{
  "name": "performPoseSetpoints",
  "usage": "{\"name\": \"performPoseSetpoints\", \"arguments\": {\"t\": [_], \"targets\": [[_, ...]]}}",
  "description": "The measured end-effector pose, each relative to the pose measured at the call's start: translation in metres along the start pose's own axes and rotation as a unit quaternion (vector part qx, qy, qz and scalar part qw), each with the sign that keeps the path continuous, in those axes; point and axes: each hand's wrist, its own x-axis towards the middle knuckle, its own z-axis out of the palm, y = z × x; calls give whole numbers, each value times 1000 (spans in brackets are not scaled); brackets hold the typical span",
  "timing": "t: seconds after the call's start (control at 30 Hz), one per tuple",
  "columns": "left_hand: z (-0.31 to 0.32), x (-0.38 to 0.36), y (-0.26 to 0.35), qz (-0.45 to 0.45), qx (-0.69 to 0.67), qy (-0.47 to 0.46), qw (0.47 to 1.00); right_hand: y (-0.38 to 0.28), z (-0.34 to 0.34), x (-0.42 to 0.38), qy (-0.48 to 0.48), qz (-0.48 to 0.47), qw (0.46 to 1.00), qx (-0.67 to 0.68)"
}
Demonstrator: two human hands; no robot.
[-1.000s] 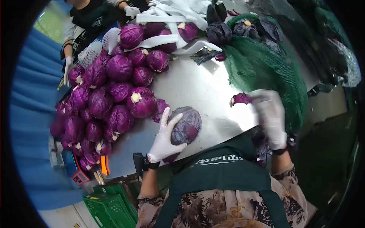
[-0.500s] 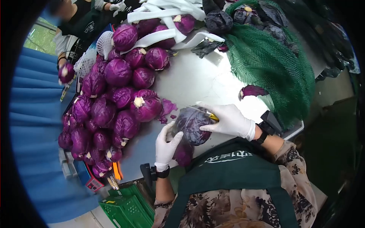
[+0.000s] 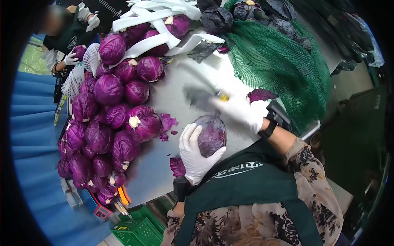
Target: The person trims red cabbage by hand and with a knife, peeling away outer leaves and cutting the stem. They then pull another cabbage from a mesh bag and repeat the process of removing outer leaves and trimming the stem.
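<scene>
My left hand (image 3: 198, 156), in a white glove, is wrapped round the near left side of a red cabbage (image 3: 211, 135) with a dull bluish skin, steadying it at the table's front. Beyond it, my gloved right hand (image 3: 243, 110) is smeared by motion and closed on a knife with a yellow handle (image 3: 223, 96). The knife's blade is only a blurred streak. A dark blurred piece (image 3: 198, 97), like an outer cabbage leaf, hangs at the fingers of that hand, apart from the cabbage. A loose purple leaf piece (image 3: 177, 167) lies beside my left wrist.
Many shiny red cabbages (image 3: 108, 89) are heaped on the left. White foam strips (image 3: 160, 15) lie at the back. A green mesh sack (image 3: 279, 61) with dark cabbages spreads over the right. A co-worker's gloved hand (image 3: 71, 58) holds a cabbage at far left.
My right hand has swung away from the cabbage with the knife and a dark leaf-like piece. My left hand now wraps lower round the cabbage. The view has shifted slightly.
</scene>
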Motion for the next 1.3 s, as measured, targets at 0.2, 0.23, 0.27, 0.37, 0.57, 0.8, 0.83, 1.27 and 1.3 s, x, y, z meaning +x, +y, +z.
{"name": "performPoseSetpoints", "arguments": {"t": [0.2,0.23,0.27,0.37,0.57,0.8,0.83,1.27,1.3], "targets": [[-14,-17,-24,-40,-112,0,993,65,-41,7,52,10,978,-203],[-16,-17,-25,-53,-101,-1,993,41,-46,-7,48,13,983,-176],[-18,-14,-24,-59,-97,-2,994,12,-54,-22,8,46,987,-157],[-19,-7,-17,-62,-87,-12,994,15,-49,-66,-105,-68,981,-150],[-10,-8,-20,-83,-121,-7,989,30,-25,-95,-144,-127,968,-161],[-5,-10,-21,-98,-157,9,983,18,-21,-93,-158,-104,960,-205],[-5,-10,-21,-98,-159,6,982,15,-23,-92,-157,-100,961,-205],[-5,-5,-27,-97,-159,-6,983,16,-21,-78,-187,-124,950,-216],[-5,-5,-28,-89,-152,-8,984,18,-20,-77,-192,-127,950,-212]]}}
